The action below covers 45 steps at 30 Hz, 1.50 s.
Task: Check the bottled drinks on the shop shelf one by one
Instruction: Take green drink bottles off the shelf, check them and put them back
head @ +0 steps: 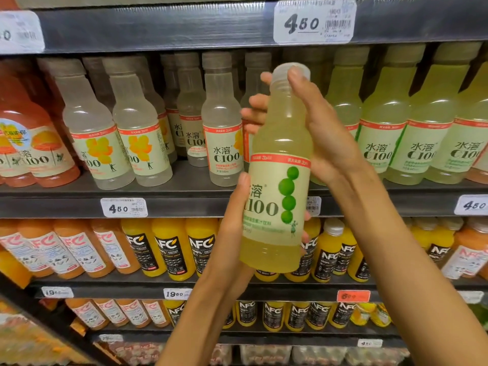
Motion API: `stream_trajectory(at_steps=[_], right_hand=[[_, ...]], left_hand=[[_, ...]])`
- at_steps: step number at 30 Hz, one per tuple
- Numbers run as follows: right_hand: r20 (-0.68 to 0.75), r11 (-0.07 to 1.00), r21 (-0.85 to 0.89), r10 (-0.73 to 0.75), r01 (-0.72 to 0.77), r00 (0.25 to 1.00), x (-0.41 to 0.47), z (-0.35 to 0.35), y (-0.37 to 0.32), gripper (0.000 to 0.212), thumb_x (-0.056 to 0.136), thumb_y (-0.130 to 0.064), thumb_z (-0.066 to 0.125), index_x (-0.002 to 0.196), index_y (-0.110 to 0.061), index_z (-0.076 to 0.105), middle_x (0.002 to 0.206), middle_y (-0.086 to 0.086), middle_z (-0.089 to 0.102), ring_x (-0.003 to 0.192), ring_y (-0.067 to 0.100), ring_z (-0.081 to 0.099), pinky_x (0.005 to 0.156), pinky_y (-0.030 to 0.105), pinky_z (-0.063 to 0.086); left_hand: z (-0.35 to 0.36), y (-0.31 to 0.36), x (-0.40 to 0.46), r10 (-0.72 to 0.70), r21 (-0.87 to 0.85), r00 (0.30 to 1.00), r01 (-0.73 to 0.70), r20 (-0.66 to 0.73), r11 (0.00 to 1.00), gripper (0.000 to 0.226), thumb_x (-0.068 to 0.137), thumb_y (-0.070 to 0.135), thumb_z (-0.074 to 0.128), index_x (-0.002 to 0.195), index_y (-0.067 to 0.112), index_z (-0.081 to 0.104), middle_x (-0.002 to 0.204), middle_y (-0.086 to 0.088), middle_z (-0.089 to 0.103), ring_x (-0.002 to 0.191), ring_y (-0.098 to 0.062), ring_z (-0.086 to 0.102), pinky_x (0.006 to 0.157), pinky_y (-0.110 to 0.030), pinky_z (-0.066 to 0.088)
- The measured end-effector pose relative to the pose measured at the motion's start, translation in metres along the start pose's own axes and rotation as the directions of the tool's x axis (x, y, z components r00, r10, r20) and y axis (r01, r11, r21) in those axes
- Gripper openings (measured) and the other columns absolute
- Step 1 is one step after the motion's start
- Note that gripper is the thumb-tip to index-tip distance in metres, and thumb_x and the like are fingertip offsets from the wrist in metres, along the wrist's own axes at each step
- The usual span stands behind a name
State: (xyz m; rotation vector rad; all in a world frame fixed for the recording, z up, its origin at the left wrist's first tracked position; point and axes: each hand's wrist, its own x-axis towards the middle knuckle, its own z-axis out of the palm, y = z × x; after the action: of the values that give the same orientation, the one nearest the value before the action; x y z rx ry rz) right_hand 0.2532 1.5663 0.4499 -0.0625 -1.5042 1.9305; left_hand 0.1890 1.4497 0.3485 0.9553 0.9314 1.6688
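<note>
Holding a lime C100 bottle up in front of the shelves, both hands on it and it's tilted a bit, cap leaning right. The left hand is wrapped round the lower half over the label, thumb on the front, fingertips just peeking out on the far side. The right hand grips the neck and shoulder from the right, one finger lying up against the clear cap, the other fingers curling round behind and showing on the left. Label's pale green with a stack of green limes and a red band on top.

Behind it, the middle shelf has more C100 bottles: pale lemon ones to the left, orange-pink grapefruit ones at the far left, lime ones on the right. Price tags along the shelf edges read 4.50. The shelf below has NFC juice bottles, yellow with black labels, orange ones with white labels further left
</note>
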Motion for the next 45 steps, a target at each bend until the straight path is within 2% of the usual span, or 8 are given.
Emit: stream_trajectory(at_steps=[13,19,24,30,33,37,41,45], right_hand=[[-0.088,0.986,-0.155,0.049,-0.062,0.995,0.0,-0.001,0.0,0.023,0.095,-0.033,0.058,0.102,-0.011,0.052,0.073,0.005,0.067,0.066,0.019,0.068,0.06,0.029,0.056],[-0.118,0.979,-0.04,0.194,-0.199,0.974,0.0,-0.01,0.002,0.027,0.099,-0.036,0.048,0.095,-0.011,0.056,0.085,0.016,0.067,0.088,0.029,0.066,0.079,0.038,0.057],[-0.127,0.941,0.13,0.33,-0.314,0.936,0.0,-0.017,0.013,0.039,0.102,-0.037,0.04,0.116,-0.003,0.05,0.095,0.02,0.064,0.099,0.032,0.061,0.077,0.037,0.056],[-0.091,0.882,0.236,0.438,-0.407,0.895,-0.003,-0.018,0.02,0.048,0.103,-0.035,0.036,0.141,-0.006,0.039,0.12,0.024,0.056,0.104,0.03,0.058,0.087,0.042,0.05],[-0.087,0.872,0.29,0.435,-0.395,0.896,-0.002,-0.019,0.02,0.048,0.103,-0.033,0.038,0.144,-0.008,0.035,0.099,0.022,0.065,0.083,0.028,0.068,0.068,0.038,0.059],[-0.12,0.902,0.199,0.41,-0.382,0.904,0.0,-0.021,0.015,0.041,0.101,-0.038,0.042,0.122,-0.003,0.05,0.088,0.014,0.065,0.08,0.023,0.065,0.068,0.033,0.058],[-0.199,0.978,0.115,0.196,-0.175,0.96,0.003,-0.014,0.003,0.032,0.098,-0.034,0.051,0.117,-0.008,0.05,0.076,0.009,0.071,0.069,0.021,0.071,0.061,0.031,0.06],[-0.184,1.0,-0.007,-0.018,0.017,0.983,0.002,-0.011,0.0,0.024,0.099,-0.031,0.049,0.103,-0.007,0.054,0.076,0.006,0.071,0.071,0.019,0.071,0.065,0.032,0.059]], left_hand=[[0.005,-0.002,-0.005,0.001,0.241,0.991,0.032,-0.134,0.97,0.069,0.07,0.068,0.055,0.122,0.022,0.061,0.108,-0.009,0.072,0.098,-0.025,0.07,0.082,-0.04,0.057],[0.009,0.008,-0.008,-0.081,-0.09,0.997,0.079,-0.018,0.993,0.057,0.084,0.063,0.046,0.116,0.021,0.068,0.103,-0.015,0.071,0.077,-0.024,0.071,0.066,-0.035,0.058],[0.008,0.024,-0.014,-0.128,-0.35,0.975,0.185,0.181,0.918,0.058,0.084,0.052,0.051,0.12,0.009,0.065,0.106,-0.021,0.067,0.085,-0.027,0.069,0.078,-0.036,0.057],[0.013,0.037,-0.017,-0.126,-0.443,0.975,0.195,0.181,0.875,0.059,0.078,0.036,0.071,0.126,0.004,0.06,0.123,-0.026,0.059,0.101,-0.033,0.065,0.093,-0.043,0.05],[0.015,0.034,-0.014,-0.151,-0.44,0.975,0.208,0.163,0.874,0.049,0.08,0.038,0.065,0.118,0.007,0.066,0.123,-0.021,0.059,0.104,-0.031,0.062,0.097,-0.044,0.046],[0.015,0.031,-0.01,-0.105,-0.432,0.972,0.19,0.211,0.882,0.064,0.074,0.033,0.077,0.128,0.004,0.058,0.125,-0.023,0.055,0.106,-0.033,0.06,0.096,-0.044,0.048],[0.012,0.013,-0.004,-0.081,-0.334,0.975,0.148,0.206,0.931,0.062,0.07,0.036,0.08,0.123,0.009,0.063,0.116,-0.021,0.065,0.096,-0.029,0.067,0.082,-0.04,0.056],[0.005,0.007,0.0,-0.053,-0.035,0.99,0.058,0.128,0.998,0.058,0.072,0.05,0.075,0.121,0.02,0.065,0.118,-0.011,0.068,0.106,-0.024,0.065,0.094,-0.043,0.052]])
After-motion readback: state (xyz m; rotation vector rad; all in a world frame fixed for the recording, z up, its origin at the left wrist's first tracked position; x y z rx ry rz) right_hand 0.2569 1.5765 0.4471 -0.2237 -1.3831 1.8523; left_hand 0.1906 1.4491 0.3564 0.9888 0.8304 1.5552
